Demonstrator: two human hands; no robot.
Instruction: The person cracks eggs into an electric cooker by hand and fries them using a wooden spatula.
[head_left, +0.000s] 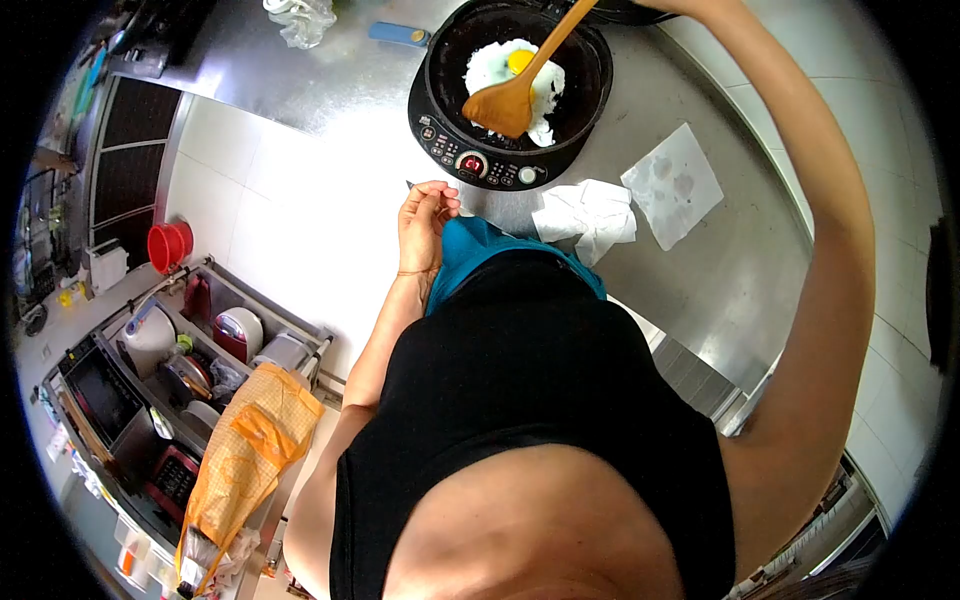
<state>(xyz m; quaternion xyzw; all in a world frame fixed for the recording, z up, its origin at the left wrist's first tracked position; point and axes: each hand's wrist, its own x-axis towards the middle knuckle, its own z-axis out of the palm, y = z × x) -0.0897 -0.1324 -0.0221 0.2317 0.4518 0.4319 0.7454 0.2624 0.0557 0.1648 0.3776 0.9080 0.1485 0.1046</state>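
An egg with a yellow yolk lies in a black pan on a black electric cooker. A wooden spatula slants across the pan, its blade over the egg's white. Its handle runs out at the top edge. My right hand is at that edge, right of the handle; its fingers are mostly cut off, so its grip is hidden. My left hand is beside the teal cloth at my waist, in front of the cooker, with fingers curled together and nothing visible in them.
Crumpled white paper and a spotted translucent sheet lie on the metal counter, right of the cooker. A blue-handled object and a plastic bag are to its left. At lower left stand a rack with appliances and a red bucket.
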